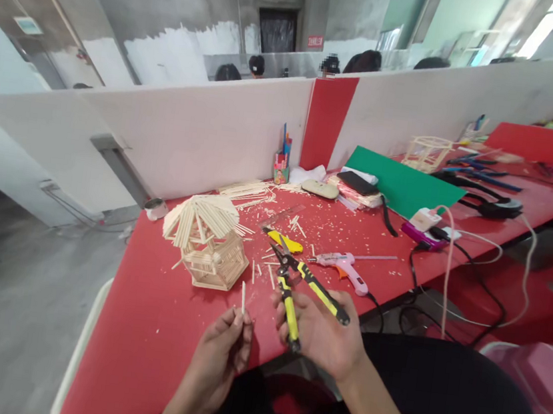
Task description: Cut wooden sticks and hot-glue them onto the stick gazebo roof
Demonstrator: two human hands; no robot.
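Observation:
Between the thumb and fingers of my left hand (225, 345) a short thin wooden stick (244, 297) is pinched, pointing up. My right hand (326, 331) holds pliers (289, 289) with yellow and black handles, their handles spread and jaws pointing away from me. Beyond my left hand stands a small pavilion model (214, 260) built of sticks, with a sloped stick roof. A yellow utility knife (283, 240) lies just past the pliers' jaws. To the right rests a pink glue gun (342, 265) with a glue stick in its back. Cut stick pieces (269, 270) are scattered around.
On the red table (141, 325) are a pen cup (281, 167), a glasses case (320, 189), a dark phone (357, 182), a green board (400, 182) and a power strip (424, 235) with cables. A white partition (226, 127) runs behind; people's heads show beyond it.

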